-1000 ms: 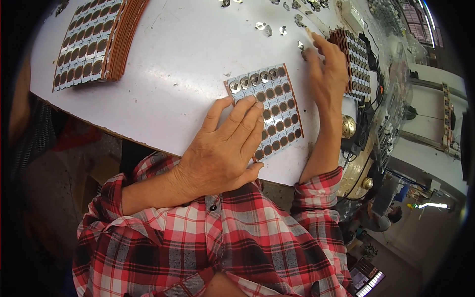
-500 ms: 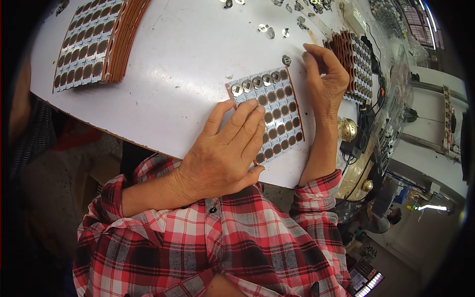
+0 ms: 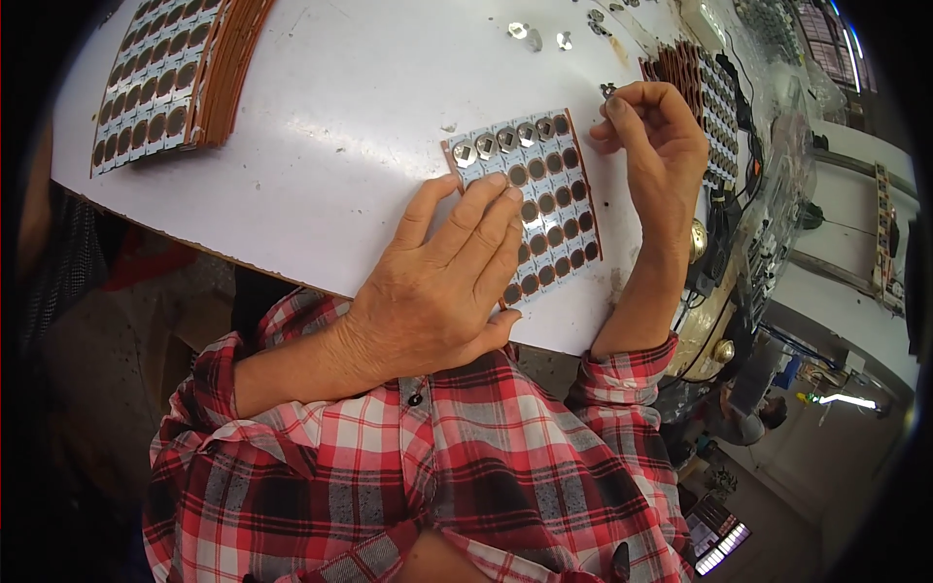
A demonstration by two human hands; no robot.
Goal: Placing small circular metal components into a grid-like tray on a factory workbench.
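A pale panel of small circuit boards (image 3: pixel 554 199), with rows of dark round pads, lies on the white table in front of me. Along its far row sit several shiny silver metal clips (image 3: pixel 506 139); the pad at that row's right end is bare. My left hand (image 3: pixel 437 262) rests flat over the panel's left side, fingers stretched out, hiding part of it. To the right of the panel, above the table, my right hand (image 3: pixel 656 136) pinches a small dark-silver metal clip (image 3: pixel 608 90) between thumb and forefinger.
A tall stack of similar panels (image 3: pixel 160 83) stands at the far left. Another stack (image 3: pixel 714 112) is at the right, beside black cables and clear plastic bags (image 3: pixel 777 146). Loose metal clips (image 3: pixel 565 41) lie scattered at the far side. A person (image 3: pixel 743 423) is in the right background.
The metal clip that lay by the panel's far right corner is now in my right hand, which has closed and moved right. My left hand still rests on the panel.
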